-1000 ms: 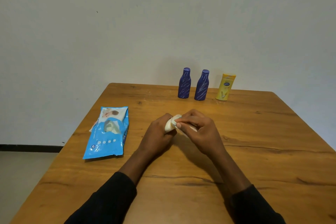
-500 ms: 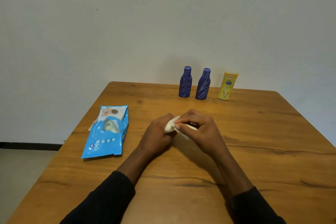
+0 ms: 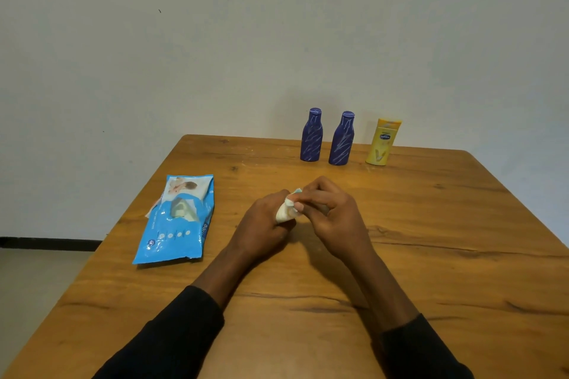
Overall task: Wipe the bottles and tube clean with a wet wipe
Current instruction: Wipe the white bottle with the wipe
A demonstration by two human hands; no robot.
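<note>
Tabletop (image 3: 431, 255): bottles (image 3: 311, 138), tube (image 3: 381, 141) upright.

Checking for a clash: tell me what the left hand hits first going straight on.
The right hand, which pinches the wipe just ahead of the left hand. Beyond it, perhaps the right blue bottle; depth is unclear.

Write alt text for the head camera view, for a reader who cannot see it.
The left hand and right hand grip a crumpled white wet wipe at a wooden table. A blue wipes pack lies left; two blue bottles and a yellow tube stand at the far edge.
</note>
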